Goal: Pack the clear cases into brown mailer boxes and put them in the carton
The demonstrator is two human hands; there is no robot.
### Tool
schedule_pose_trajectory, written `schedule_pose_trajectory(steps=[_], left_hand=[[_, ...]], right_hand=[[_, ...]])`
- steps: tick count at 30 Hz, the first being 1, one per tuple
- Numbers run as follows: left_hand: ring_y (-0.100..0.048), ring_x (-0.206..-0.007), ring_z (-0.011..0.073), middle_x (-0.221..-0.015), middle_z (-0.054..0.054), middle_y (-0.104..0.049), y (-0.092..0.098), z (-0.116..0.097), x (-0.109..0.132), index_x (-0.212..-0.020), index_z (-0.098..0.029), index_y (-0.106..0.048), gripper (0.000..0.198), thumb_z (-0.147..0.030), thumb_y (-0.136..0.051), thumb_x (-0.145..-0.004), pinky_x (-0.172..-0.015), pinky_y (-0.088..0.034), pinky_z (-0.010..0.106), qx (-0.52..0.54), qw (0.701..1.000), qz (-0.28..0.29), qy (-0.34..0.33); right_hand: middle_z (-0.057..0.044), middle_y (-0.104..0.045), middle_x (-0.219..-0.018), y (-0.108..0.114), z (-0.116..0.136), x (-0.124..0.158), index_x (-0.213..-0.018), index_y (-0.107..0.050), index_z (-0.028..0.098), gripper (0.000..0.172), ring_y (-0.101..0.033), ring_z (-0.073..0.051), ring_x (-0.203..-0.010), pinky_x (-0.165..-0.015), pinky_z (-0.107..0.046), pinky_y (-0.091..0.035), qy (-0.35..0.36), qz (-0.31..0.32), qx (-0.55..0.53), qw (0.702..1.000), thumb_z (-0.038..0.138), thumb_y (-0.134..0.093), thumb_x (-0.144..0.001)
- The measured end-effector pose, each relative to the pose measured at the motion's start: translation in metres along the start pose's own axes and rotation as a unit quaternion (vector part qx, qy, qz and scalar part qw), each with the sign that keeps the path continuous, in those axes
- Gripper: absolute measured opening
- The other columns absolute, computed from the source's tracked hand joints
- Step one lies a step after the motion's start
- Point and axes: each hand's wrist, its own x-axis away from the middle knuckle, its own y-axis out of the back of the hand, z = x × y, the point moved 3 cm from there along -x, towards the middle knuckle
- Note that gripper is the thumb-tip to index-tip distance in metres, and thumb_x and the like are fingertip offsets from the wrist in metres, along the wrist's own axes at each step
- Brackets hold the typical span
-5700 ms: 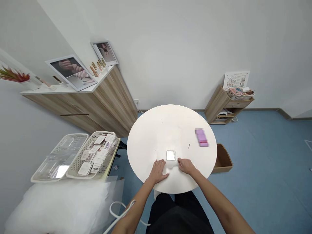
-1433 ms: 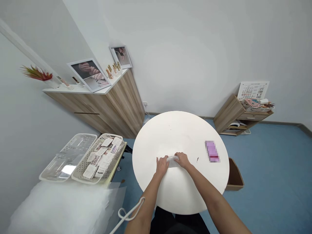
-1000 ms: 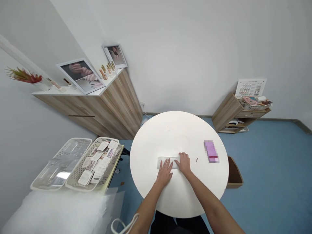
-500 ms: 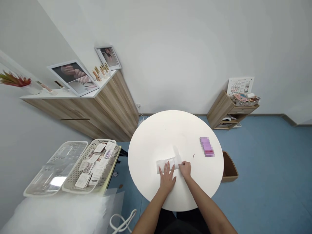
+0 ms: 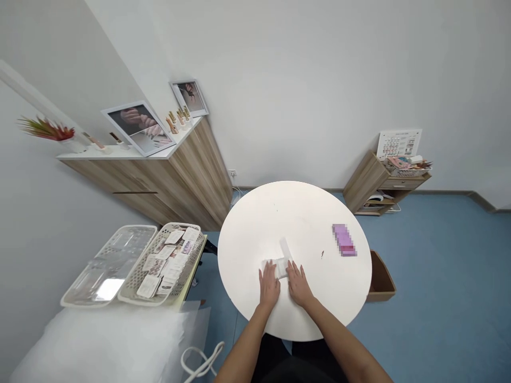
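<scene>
A small white wrapped packet (image 5: 281,267) lies on the round white table (image 5: 247,223), close to its front. My left hand (image 5: 270,288) lies on the packet's left end with its fingers outstretched and slightly apart. Flat over the right end rests my right hand (image 5: 298,285), its fingers stretched out and pointing away from me. A narrow translucent strip of wrapping (image 5: 285,247) sticks out beyond the packet toward the far side. The fingers cover both ends of the packet, and what is inside it cannot be made out.
A blurred purple item (image 5: 344,240) lies on the table's right side. Left of the table stand a white basket of cards (image 5: 131,290) and a clear-lidded basket (image 5: 114,260), beside stacked translucent sheets (image 5: 99,346). A brown box (image 5: 381,276) sits on the floor to the right.
My right hand has let go of the strip's edge and now lies flat on the packet's right end. The right part of the wrapping is folded over, and the view has shifted slightly.
</scene>
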Motion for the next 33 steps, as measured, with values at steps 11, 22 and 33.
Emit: schedule_pose_trajectory(steps=[11, 22, 33], left_hand=[[-0.067, -0.082, 0.0234, -0.088, 0.009, -0.066, -0.017, 0.021, 0.005, -0.100, -0.015, -0.059, 0.033, -0.041, -0.062, -0.079, -0.075, -0.053, 0.036, 0.301, 0.848, -0.143, 0.412], [-0.058, -0.114, 0.0231, -0.116, 0.008, -0.064, -0.010, -0.043, -0.024, -0.090, -0.021, -0.064, 0.017, -0.027, -0.048, -0.086, -0.100, -0.045, 0.042, 0.254, 0.953, -0.123, 0.114], [-0.043, -0.134, 0.0249, -0.151, 0.011, -0.039, -0.022, -0.047, -0.010, -0.135, -0.018, -0.046, 0.051, -0.010, -0.039, -0.085, -0.106, -0.042, 0.048, 0.012, 0.990, 0.002, -0.142]], right_hand=[[-0.010, -0.013, -0.161, -0.012, -0.007, 0.005, -0.149, -0.028, 0.010, 0.069, -0.008, -0.026, -0.148, -0.118, -0.048, -0.010, 0.009, 0.074, 0.060, 0.995, 0.012, -0.037, -0.081], [-0.008, -0.021, -0.159, 0.013, -0.013, 0.001, -0.149, -0.030, 0.019, 0.075, -0.023, -0.030, -0.142, -0.113, -0.056, -0.017, 0.013, 0.095, -0.055, 0.994, 0.013, -0.045, -0.076], [-0.011, -0.038, -0.150, 0.021, -0.045, 0.007, -0.150, -0.021, 0.019, 0.072, -0.036, -0.019, -0.138, -0.112, -0.045, -0.038, 0.106, -0.021, -0.222, 0.969, 0.004, -0.032, -0.080]])
